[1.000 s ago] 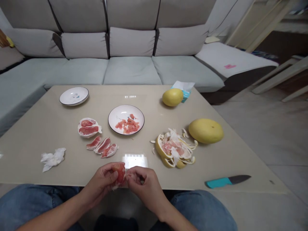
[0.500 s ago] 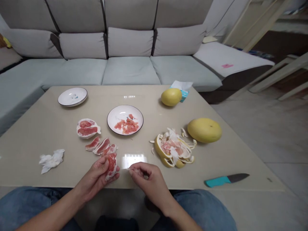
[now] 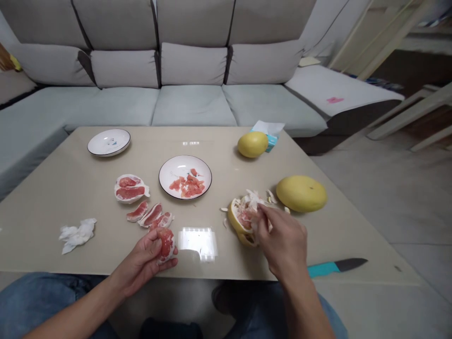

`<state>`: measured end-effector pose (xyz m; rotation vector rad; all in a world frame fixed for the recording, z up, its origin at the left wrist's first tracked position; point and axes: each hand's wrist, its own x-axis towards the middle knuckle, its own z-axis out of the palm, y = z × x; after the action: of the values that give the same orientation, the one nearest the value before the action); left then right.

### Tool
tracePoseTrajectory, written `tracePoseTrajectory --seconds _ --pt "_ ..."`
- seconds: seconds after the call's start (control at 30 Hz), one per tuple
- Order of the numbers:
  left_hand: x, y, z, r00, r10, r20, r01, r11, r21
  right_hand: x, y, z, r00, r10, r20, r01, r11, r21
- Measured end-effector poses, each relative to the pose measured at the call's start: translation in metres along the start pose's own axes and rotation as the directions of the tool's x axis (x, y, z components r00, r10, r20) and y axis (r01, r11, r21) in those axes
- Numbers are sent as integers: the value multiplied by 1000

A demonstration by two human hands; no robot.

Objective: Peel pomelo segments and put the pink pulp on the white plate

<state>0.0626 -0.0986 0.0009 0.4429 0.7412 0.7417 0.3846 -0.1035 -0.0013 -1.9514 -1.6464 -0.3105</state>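
My left hand [image 3: 150, 254] grips a pomelo segment [image 3: 166, 244] with red flesh and some white membrane on it, near the table's front edge. Over a heap of pomelo peel [image 3: 242, 230] on the right is my right hand [image 3: 280, 235], its thumb and fingers pinched together; whatever they hold is too small or hidden to name. Loose pomelo segments [image 3: 151, 215] lie just beyond my left hand, and behind them sits a partly divided peeled pomelo [image 3: 130, 188]. Pieces of red pulp [image 3: 190, 186] rest on a white plate [image 3: 173, 165] in the middle.
A knife [image 3: 339, 267] with a turquoise handle lies at the front right, partly behind my right forearm. Two whole pomelos [image 3: 302, 193] stand on the right, one by a tissue pack [image 3: 271, 136]. A second plate [image 3: 100, 146] and crumpled tissue [image 3: 78, 234] are on the left.
My right hand has moved right, from beside the held segment to above the peel heap. My left hand has stayed nearly in place with the segment, which is turned slightly.
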Motion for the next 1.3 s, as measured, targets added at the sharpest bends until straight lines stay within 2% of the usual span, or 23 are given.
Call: tracePoseTrajectory --seconds 0.1,0.2,0.3,0.4,0.57,0.77,0.93,1.03,1.1,1.2,1.23,1.3 --pt "0 1 0 1000 9 28 -9 1000 13 1 6 -3 998 -4 -59 0 998 -61" --pt "-1 1 1 999 13 41 -14 999 30 3 8 -8 998 -4 -66 -3 994 -109" --pt "-2 1 0 999 23 38 -25 998 52 5 6 -11 996 67 -52 -75 984 -164" --pt "-3 0 -1 999 35 32 -37 997 67 5 4 -11 993 97 -69 -106 985 -138" --pt "-3 -1 -1 998 38 42 -41 996 77 4 3 -10 995 22 -98 -28 997 -69" --pt "-3 0 1 998 56 24 -59 990 129 4 -5 -12 980 87 -177 -105 989 -100" --pt "-1 1 2 993 111 29 -115 971 210 3 -5 -11 980 77 -185 -92 993 -71" --pt "1 2 5 975 219 34 -215 902 375 3 -8 -10 980 95 -174 -89 995 40" --pt "2 2 7 960 278 21 -248 820 515 3 -16 -11 987 101 -121 -70 969 239" --pt "0 3 9 946 322 28 -247 664 705 -4 -42 -12 997 -1 81 -46 815 578" --pt "-1 4 9 941 335 49 -254 603 756 -8 -52 -13 984 -76 164 -52 751 659" --pt "-2 5 8 929 357 95 -273 490 828 -18 -73 -13 927 -218 304 -103 630 769"
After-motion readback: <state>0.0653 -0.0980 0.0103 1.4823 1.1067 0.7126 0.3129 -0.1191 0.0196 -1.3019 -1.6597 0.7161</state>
